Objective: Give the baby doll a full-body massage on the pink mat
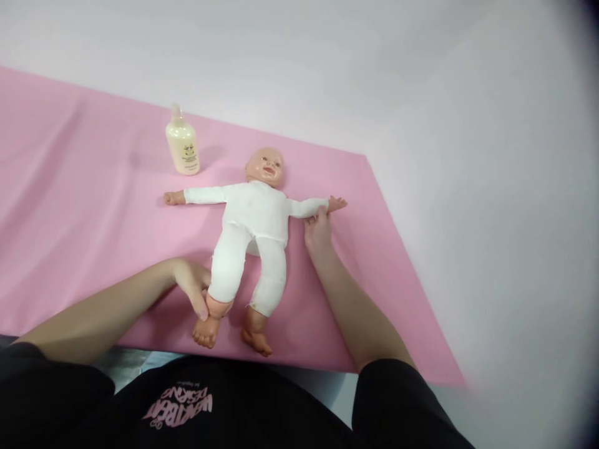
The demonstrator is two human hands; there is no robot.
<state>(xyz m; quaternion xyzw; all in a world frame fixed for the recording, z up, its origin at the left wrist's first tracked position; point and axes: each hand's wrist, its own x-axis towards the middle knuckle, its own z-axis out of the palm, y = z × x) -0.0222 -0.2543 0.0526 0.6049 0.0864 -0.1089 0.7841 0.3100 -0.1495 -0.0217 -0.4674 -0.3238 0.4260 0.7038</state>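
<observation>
A baby doll (pixel 255 234) in a white bodysuit lies on its back in the middle of a pink sheet (pixel 70 206), head toward the far side, arms spread wide, bare feet toward the near edge. The left hand (pixel 194 287) curls around the doll's lower leg on the left side, just above the ankle, its fingers (pixel 202 307) closed lightly against it. The right hand (pixel 318 231) pinches the sleeve end of the doll's outstretched arm on the right, fingers closed on the wrist. A cream lotion bottle (pixel 182 144) stands upright on the sheet, beyond the doll's other arm, apart from it. The sheet covers a white bench (pixel 491 187).
</observation>
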